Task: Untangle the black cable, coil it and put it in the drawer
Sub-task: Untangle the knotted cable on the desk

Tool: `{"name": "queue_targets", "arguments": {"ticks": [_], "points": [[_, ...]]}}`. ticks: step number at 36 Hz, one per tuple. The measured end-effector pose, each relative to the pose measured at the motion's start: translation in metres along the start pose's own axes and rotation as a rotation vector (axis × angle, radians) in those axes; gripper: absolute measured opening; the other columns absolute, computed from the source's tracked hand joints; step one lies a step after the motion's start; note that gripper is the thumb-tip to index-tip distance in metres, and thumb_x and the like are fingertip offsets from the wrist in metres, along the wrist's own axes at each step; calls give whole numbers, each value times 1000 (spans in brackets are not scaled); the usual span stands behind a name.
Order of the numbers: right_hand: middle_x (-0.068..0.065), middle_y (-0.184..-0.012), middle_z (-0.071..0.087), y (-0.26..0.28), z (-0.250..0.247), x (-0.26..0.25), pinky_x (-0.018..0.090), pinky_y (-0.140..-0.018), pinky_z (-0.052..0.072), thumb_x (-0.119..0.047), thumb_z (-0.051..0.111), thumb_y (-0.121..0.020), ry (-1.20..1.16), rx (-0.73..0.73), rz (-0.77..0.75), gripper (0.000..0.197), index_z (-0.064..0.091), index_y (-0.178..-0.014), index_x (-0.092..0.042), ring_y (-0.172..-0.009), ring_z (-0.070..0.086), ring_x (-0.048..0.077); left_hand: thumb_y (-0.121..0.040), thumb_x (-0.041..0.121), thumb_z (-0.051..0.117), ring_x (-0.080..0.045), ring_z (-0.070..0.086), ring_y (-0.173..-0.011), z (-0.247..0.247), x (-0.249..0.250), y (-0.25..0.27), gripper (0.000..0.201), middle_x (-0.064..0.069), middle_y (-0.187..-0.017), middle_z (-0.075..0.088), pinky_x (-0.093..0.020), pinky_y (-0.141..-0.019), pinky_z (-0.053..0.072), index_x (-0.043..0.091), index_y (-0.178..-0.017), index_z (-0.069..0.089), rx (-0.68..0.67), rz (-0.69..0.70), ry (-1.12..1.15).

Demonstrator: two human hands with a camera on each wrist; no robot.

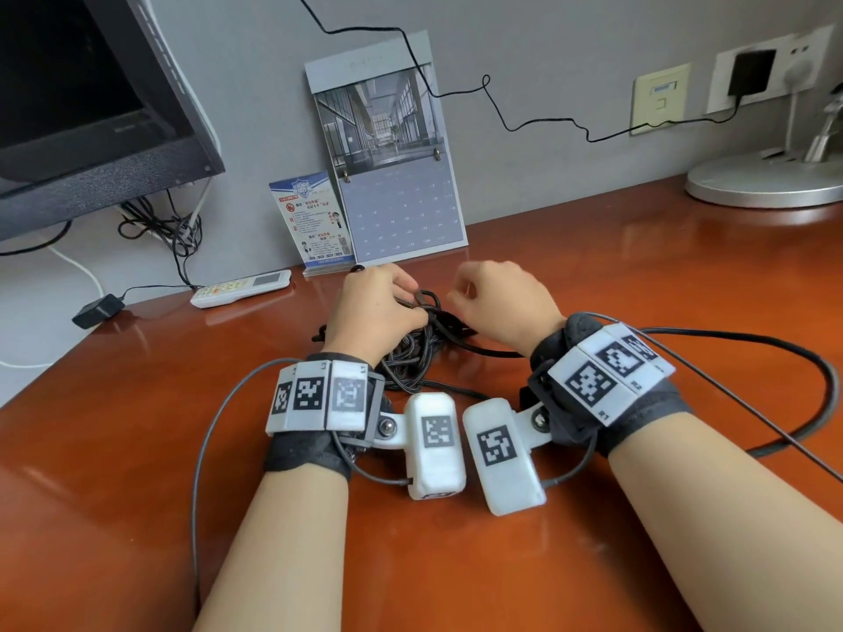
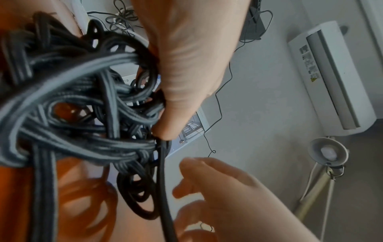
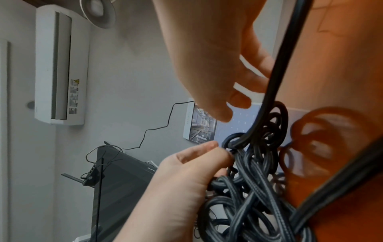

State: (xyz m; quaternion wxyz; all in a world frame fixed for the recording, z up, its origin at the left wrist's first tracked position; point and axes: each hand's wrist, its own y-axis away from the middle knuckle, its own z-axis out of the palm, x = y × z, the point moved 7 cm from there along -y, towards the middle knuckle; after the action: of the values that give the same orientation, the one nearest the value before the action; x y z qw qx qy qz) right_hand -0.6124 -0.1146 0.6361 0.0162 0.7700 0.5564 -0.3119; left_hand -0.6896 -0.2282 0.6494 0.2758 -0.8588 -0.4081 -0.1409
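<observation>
- Head view: the black cable (image 1: 417,353) lies knotted on the counter (image 1: 593,275) between my hands, no drawer in sight.
- My left hand (image 1: 372,307) pinches one strand at the knot's top, anchoring the bundle.
- My right hand (image 1: 499,303) hovers just beside it, fingers loosely curled, holding nothing, free to pull a loop out.

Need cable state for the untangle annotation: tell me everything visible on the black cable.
The black cable is a braided, fabric-looking cord, dark with a grey sheen, bunched in a dense knot of many overlapping loops on the reddish-brown desk. It is still tangled, not coiled. The left hand pinches a strand at the top of the knot, lifting part of the bundle. The right hand hovers beside it with fingers loosely curled, not gripping. One smoother strand runs out of the knot toward the right wrist. No ends or plugs are clearly visible.
</observation>
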Motion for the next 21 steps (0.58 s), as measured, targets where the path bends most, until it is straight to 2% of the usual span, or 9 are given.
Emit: {"name": "queue_targets", "arguments": {"ticks": [2, 4, 7, 9, 15, 18, 21], "points": [[1, -96, 67, -1, -1, 0, 32, -79, 50, -25, 53, -89, -49, 25, -15, 15, 63, -98, -20, -92, 60, 24, -74, 18, 71, -14, 59, -109, 1, 0, 1, 43, 3, -114, 67, -25, -93, 44, 21, -116, 64, -12, -7, -41], [-2, -97, 66, -1, 5, -4, 31, -82, 50, -21, 56, -88, -80, -39, -49, 18, 67, -102, -20, -94, 61, 22, -75, 18, 70, -14, 57, -114, 2, 2, 1, 48, 3, -120, 65, -29, -100, 42, 20, -123, 63, -19, 14, -56], [6, -99, 69, -1, 8, -11, 35, -84, 52, -16, 58, -86, -62, -48, -93, 19, 73, -98, -18, -93, 62, 27, -74, 17, 71, -11, 61, -106, 2, 1, 3, 40, 3, -107, 70, -30, -97, 45, 22, -114, 68, -9, 4, -2], [10, -93, 70, -2, 6, -12, 37, -82, 53, -15, 59, -84, -67, -18, -107, 17, 75, -92, -15, -88, 63, 29, -73, 16, 72, -10, 62, -102, 2, 0, 3, 37, 5, -102, 71, -27, -94, 46, 23, -109, 70, 7, -3, 30], [13, -78, 68, -3, 4, -13, 37, -73, 54, -19, 63, -78, -88, 40, -135, 15, 74, -79, -9, -75, 62, 30, -73, 17, 74, -7, 61, -97, 3, -1, 2, 34, 9, -95, 71, -20, -83, 41, 26, -105, 69, -9, 32, 73], [11, -78, 67, -3, 1, -14, 36, -71, 50, -19, 62, -78, -120, 78, -177, 15, 71, -81, -7, -75, 60, 28, -73, 16, 73, -6, 62, -95, 2, 1, 3, 31, 16, -83, 67, -21, -86, 42, 27, -102, 67, -13, 51, 128], [8, -84, 68, -1, 0, -14, 35, -76, 48, -16, 61, -80, -154, 68, -209, 11, 68, -84, -8, -82, 60, 25, -66, 24, 72, -9, 63, -95, 2, 1, 5, 30, 15, -84, 68, -29, -92, 47, 34, -94, 64, -23, 58, 141]]}}
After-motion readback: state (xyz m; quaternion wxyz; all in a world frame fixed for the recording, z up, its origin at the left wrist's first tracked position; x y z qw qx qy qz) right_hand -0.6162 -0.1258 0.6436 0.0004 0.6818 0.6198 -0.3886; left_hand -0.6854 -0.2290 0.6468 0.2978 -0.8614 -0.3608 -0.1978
